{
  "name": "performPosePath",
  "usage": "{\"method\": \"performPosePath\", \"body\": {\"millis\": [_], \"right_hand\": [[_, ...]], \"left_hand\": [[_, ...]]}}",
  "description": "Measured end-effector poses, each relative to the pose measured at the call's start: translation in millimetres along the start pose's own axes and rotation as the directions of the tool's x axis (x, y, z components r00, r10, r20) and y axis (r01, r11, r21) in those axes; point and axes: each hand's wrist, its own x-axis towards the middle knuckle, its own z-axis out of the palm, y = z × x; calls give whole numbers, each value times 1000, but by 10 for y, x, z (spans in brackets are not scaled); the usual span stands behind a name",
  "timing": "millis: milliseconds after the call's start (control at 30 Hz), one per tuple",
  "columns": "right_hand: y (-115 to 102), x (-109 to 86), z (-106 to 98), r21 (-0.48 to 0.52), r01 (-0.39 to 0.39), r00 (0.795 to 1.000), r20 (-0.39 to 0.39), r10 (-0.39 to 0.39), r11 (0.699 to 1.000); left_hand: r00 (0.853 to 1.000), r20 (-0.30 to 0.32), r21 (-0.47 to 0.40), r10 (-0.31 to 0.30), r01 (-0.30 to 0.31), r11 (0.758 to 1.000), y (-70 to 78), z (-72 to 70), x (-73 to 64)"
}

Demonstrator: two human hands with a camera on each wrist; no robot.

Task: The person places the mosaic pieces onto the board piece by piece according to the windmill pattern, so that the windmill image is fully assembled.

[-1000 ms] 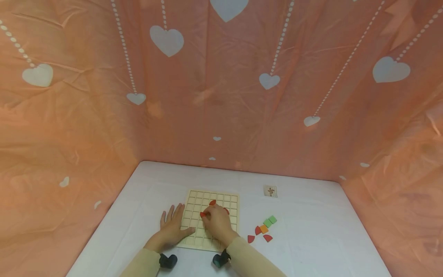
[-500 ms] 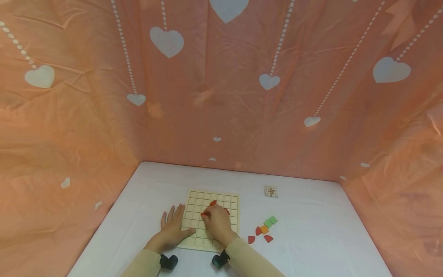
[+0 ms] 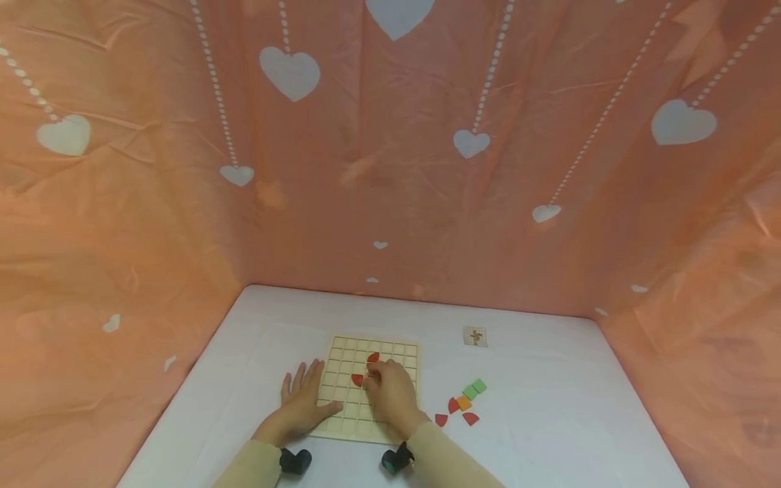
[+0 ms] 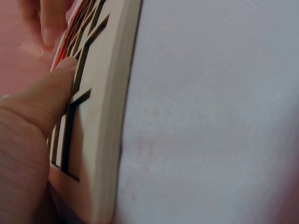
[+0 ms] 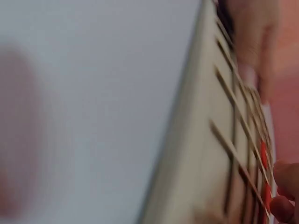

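A light wooden grid board (image 3: 342,366) lies on the white table. My left hand (image 3: 299,403) rests flat over its left edge with fingers spread. In the left wrist view, the left thumb (image 4: 46,95) lies across the grid. Two red quarter-circle tiles (image 3: 357,380) (image 3: 373,357) sit in squares near the middle of the board. My right hand (image 3: 392,394) is bent over the board just right of them. Its thumb and index finger stand slightly apart beside the nearer red tile. The hand covers part of the board's right side.
Right of the board lie several loose tiles: red quarter-circles (image 3: 470,419), an orange square (image 3: 464,402) and green squares (image 3: 478,385). A small card (image 3: 475,336) with a printed grid and pinwheel figure lies behind them. Orange cloth walls (image 3: 421,203) with white hearts surround the table.
My right hand has let go of the nearer red tile and shifted slightly right, leaving that tile in view on the board. Another red tile is now hidden behind it. The left hand has stayed put.
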Motion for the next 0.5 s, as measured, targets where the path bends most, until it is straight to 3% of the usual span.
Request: {"method": "performPosePath", "body": {"millis": [233,500], "right_hand": [[357,-143,-412,115,-127,992,-7,129,985],[738,-416,-813,107,-278,960,-9,281,955]], "left_hand": [[1000,0,-11,-25,25,1000,16,12,16],[1000,-8,-23,-11,11,1000,3,22,16]]}}
